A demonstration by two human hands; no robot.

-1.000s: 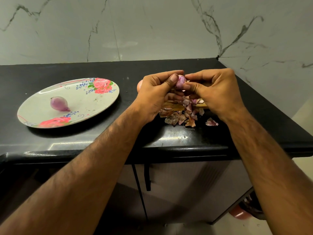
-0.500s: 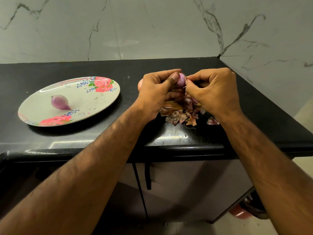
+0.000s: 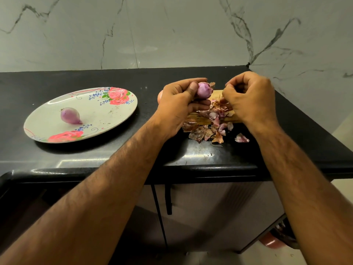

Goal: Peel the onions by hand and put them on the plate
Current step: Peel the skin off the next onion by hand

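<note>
My plate (image 3: 114,113) lies at ten o'clock, one onion (image 3: 69,115) on it. At one o'clock, onion skins (image 3: 205,131) pile on the countertop (image 3: 57,81).

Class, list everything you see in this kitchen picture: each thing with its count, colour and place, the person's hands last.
counter: one, black, below the marble wall
plate: one, white with pink roses, left on the counter
peeled onion: one, purple, on the plate
held onion: one, purple, in the left hand
board: one, pale wood, on the counter, right
peels: a heap, brown and purple, on board and counter
left hand: one, grips the held onion
right hand: one, fingers curled, apart from that onion
</note>
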